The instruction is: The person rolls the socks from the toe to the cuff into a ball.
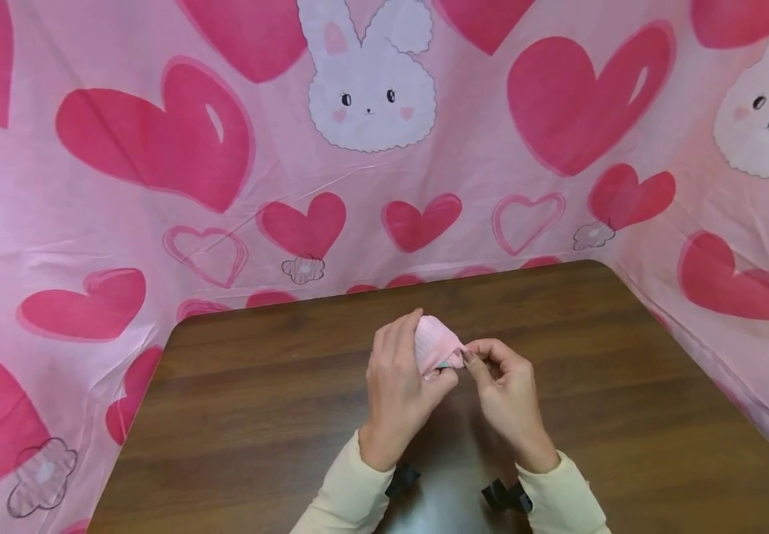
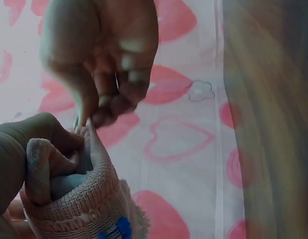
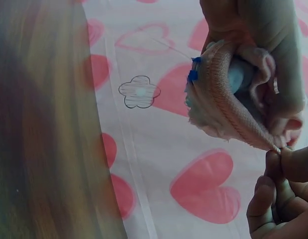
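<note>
A pink ribbed-knit sock (image 1: 434, 341), bunched into a small bundle, is held above the table. My left hand (image 1: 394, 378) grips it from the left, thumb below and fingers behind. From the right, my right hand (image 1: 511, 393) pinches the edge of its opening between thumb and forefinger. In the left wrist view the sock's cuff (image 2: 84, 199) gapes, with paler bluish-grey fabric inside and blue stitching outside. In the right wrist view the pinched edge of the sock (image 3: 233, 104) is stretched to a point. The inside is only partly visible.
Below the hands lies a dark brown wooden table (image 1: 257, 415) with rounded far corners. Pink cloth (image 1: 371, 178) printed with hearts and rabbits hangs around its back and sides. Black straps (image 1: 507, 495) sit at both wrists, by the cream sleeves (image 1: 351, 497).
</note>
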Demonstrator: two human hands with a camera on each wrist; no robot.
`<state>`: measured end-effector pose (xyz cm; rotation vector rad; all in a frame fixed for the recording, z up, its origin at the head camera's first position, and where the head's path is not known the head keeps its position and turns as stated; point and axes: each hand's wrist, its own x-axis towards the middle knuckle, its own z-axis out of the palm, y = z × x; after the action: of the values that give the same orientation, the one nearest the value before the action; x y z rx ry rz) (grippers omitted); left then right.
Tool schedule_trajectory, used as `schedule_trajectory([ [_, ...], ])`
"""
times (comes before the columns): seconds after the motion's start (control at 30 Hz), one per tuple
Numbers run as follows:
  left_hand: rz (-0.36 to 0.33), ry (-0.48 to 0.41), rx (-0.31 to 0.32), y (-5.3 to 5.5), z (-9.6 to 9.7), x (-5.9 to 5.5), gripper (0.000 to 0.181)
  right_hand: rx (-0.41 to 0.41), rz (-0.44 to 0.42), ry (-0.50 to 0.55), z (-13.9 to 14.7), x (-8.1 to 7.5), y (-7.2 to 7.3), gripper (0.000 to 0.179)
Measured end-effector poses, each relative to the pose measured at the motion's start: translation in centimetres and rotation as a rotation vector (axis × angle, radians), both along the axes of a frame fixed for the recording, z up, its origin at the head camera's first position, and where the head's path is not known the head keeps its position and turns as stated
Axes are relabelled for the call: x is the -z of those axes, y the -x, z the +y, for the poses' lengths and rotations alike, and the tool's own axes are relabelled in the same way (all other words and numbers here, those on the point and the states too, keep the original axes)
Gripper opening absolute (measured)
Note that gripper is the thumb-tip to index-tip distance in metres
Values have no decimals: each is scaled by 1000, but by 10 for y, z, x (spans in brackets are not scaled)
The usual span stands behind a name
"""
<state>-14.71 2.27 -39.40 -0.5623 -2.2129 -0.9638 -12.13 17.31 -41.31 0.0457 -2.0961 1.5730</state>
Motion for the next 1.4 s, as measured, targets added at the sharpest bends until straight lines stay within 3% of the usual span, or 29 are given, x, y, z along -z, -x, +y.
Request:
schedule_trajectory([
  [0.13,-34,-7,-24,3,-2,-1,73,-5,11,3,-1,1,-6,15],
  [0.27,-174,-15,20,1,-4,-2,77,-48,-20,104,-1,-1,-7,10],
  [0.37,-398,-100,167,-1,-10,-4,77,-85,-70,254,1,-6,-4,5],
  [0.5,-714,-359,450,2,-26,-3,62,-115,-154,387,11,-11,-1,10],
  [0.57,-806,-454,557,3,-33,-2,58,-133,-195,412,16,-13,0,13],
  [0.63,-866,-519,625,4,-36,1,60,-138,-222,410,18,-15,1,14],
  [0.73,-897,-585,656,4,-36,3,64,-140,-211,403,18,-18,0,14],
  [0.87,-881,-652,641,4,-36,4,63,-137,-101,318,16,-20,-6,12],
  [1.0,-834,-641,602,5,-37,3,62,-204,-2,131,18,-21,-9,11],
  [1.1,-798,-596,570,4,-37,2,62,-263,18,40,20,-21,-9,14],
  [1.4,-762,-516,513,2,-34,0,62,-302,27,-30,18,-13,-5,16],
])
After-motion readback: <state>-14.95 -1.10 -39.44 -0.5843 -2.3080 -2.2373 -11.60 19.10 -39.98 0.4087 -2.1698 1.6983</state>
